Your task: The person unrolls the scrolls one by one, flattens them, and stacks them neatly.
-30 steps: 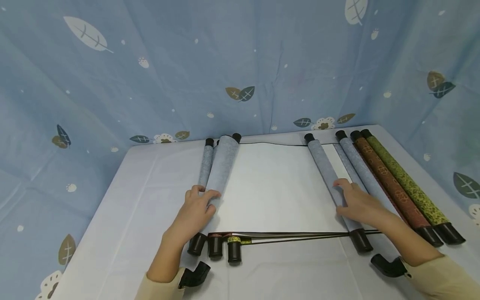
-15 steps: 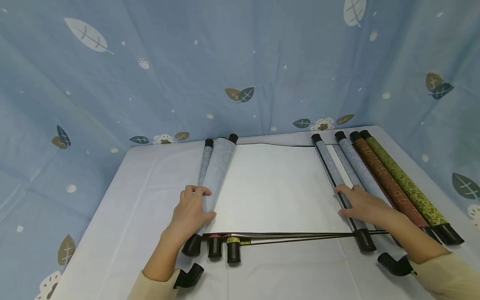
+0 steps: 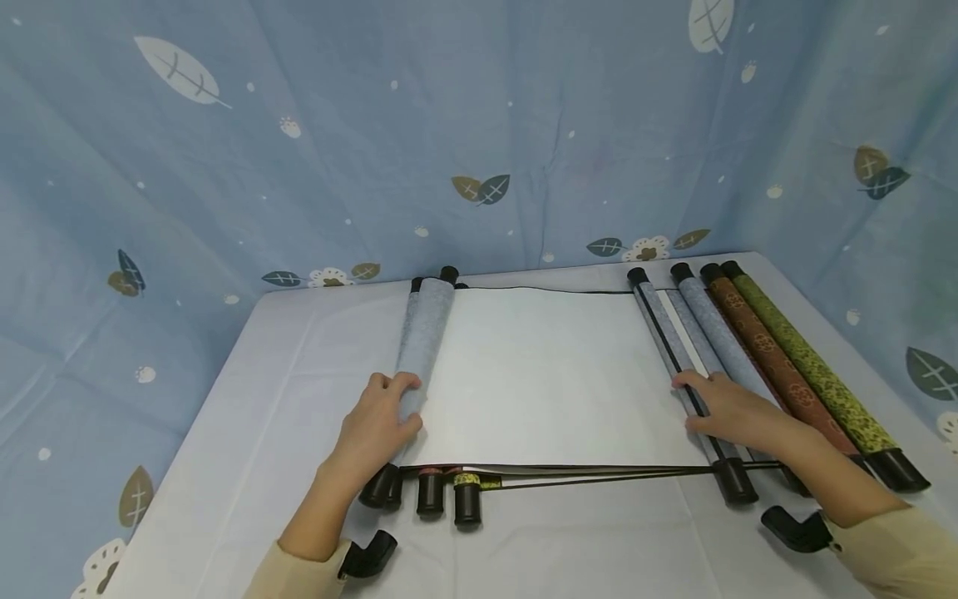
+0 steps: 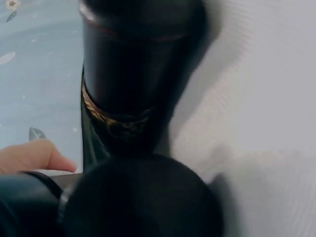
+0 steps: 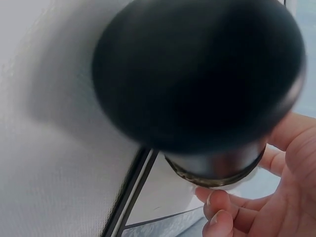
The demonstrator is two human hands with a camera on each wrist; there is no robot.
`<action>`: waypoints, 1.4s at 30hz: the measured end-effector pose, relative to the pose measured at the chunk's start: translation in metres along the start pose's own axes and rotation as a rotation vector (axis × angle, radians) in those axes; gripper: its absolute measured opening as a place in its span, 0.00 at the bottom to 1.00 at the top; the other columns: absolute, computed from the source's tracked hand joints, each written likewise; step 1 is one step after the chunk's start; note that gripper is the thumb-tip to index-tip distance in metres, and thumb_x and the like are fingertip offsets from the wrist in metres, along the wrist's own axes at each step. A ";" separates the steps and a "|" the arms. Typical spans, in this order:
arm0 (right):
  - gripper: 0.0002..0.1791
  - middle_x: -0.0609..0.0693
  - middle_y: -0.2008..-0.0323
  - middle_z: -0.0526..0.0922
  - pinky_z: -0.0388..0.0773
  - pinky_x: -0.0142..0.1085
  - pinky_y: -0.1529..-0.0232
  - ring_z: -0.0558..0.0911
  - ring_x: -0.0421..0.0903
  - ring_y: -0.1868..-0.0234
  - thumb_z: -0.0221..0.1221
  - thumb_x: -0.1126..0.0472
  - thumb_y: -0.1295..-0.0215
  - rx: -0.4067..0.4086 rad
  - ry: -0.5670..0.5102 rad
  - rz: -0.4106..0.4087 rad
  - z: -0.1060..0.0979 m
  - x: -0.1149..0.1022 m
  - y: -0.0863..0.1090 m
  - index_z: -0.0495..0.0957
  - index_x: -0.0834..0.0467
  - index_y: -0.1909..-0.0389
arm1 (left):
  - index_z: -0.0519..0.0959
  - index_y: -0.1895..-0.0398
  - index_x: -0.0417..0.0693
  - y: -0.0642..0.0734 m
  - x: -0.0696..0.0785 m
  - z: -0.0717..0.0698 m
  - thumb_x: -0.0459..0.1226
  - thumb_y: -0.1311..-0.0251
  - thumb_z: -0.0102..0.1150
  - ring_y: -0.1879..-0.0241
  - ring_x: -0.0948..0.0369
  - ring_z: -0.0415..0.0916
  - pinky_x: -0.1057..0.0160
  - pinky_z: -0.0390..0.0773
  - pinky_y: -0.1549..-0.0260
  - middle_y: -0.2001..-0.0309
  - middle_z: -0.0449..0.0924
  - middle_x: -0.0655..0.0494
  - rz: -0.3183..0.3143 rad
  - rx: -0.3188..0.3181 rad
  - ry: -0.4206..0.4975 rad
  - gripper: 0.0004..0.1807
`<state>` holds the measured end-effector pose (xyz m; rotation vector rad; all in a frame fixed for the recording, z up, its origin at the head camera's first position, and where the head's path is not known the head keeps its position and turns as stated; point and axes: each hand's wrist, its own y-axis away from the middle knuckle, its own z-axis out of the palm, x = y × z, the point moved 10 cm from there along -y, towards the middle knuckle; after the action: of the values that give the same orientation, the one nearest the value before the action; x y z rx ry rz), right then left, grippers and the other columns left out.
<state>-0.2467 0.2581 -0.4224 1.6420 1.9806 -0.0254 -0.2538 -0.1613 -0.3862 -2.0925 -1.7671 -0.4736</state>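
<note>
A hanging scroll lies partly unrolled, its white sheet stretched between two blue-grey rolls with black end knobs. My left hand grips the near part of the left roll, thumb and fingers curled over it. At the other side my right hand holds the right roll, which has a thin dark strip along it. The left wrist view is mostly black knobs, with one finger at the edge. A large black knob partly covers the right hand's curled fingers in its wrist view.
Right of the sheet lie more rolls: a blue-grey one, a brown patterned one and a yellow-green one. Red-banded and yellow-banded black knobs poke out under the sheet's front edge. A blue leaf-print curtain hangs behind.
My left hand and the left roll have shifted left, while the right hand and right roll have moved right. More white sheet shows, and a dark strip has come into view on the right roll.
</note>
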 end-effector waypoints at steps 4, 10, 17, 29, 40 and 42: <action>0.31 0.80 0.47 0.61 0.66 0.39 0.79 0.70 0.48 0.75 0.58 0.60 0.40 0.001 -0.005 -0.001 -0.001 0.001 0.001 0.61 0.61 0.37 | 0.73 0.43 0.51 -0.001 -0.007 0.003 0.37 0.46 0.55 0.71 0.55 0.69 0.63 0.68 0.83 0.54 0.68 0.39 -0.031 -0.024 0.023 0.24; 0.32 0.80 0.47 0.60 0.68 0.39 0.79 0.72 0.47 0.76 0.61 0.56 0.40 0.012 0.008 -0.001 -0.003 0.003 0.002 0.61 0.60 0.38 | 0.72 0.42 0.52 -0.003 -0.015 0.004 0.38 0.45 0.53 0.74 0.56 0.68 0.62 0.67 0.83 0.53 0.67 0.37 -0.079 -0.068 0.077 0.24; 0.36 0.76 0.48 0.63 0.71 0.41 0.74 0.76 0.51 0.68 0.66 0.49 0.44 0.033 0.012 -0.014 -0.005 0.007 0.003 0.63 0.60 0.39 | 0.72 0.42 0.53 -0.003 -0.017 0.001 0.41 0.50 0.64 0.68 0.54 0.69 0.58 0.70 0.74 0.53 0.69 0.38 -0.081 -0.131 0.079 0.28; 0.28 0.75 0.52 0.66 0.65 0.38 0.78 0.70 0.46 0.75 0.60 0.61 0.42 0.055 0.026 -0.028 -0.007 0.010 0.004 0.64 0.61 0.41 | 0.69 0.40 0.51 -0.001 -0.031 0.001 0.36 0.49 0.54 0.65 0.52 0.66 0.59 0.67 0.70 0.48 0.66 0.37 -0.104 -0.121 0.115 0.28; 0.36 0.76 0.52 0.66 0.69 0.41 0.79 0.75 0.51 0.70 0.66 0.51 0.46 0.056 0.102 0.030 -0.011 0.019 0.005 0.62 0.60 0.41 | 0.68 0.40 0.50 0.000 -0.033 -0.005 0.45 0.50 0.69 0.53 0.46 0.69 0.48 0.72 0.62 0.52 0.73 0.39 -0.032 -0.130 0.116 0.33; 0.35 0.76 0.52 0.65 0.69 0.41 0.79 0.74 0.50 0.71 0.66 0.53 0.45 0.055 0.102 0.038 -0.011 0.021 0.006 0.62 0.62 0.41 | 0.68 0.41 0.51 -0.001 -0.035 -0.005 0.44 0.50 0.69 0.57 0.50 0.69 0.54 0.71 0.66 0.57 0.74 0.43 -0.035 -0.131 0.135 0.33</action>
<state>-0.2480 0.2821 -0.4196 1.7472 2.0397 0.0186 -0.2603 -0.1941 -0.3983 -2.0653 -1.7396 -0.7406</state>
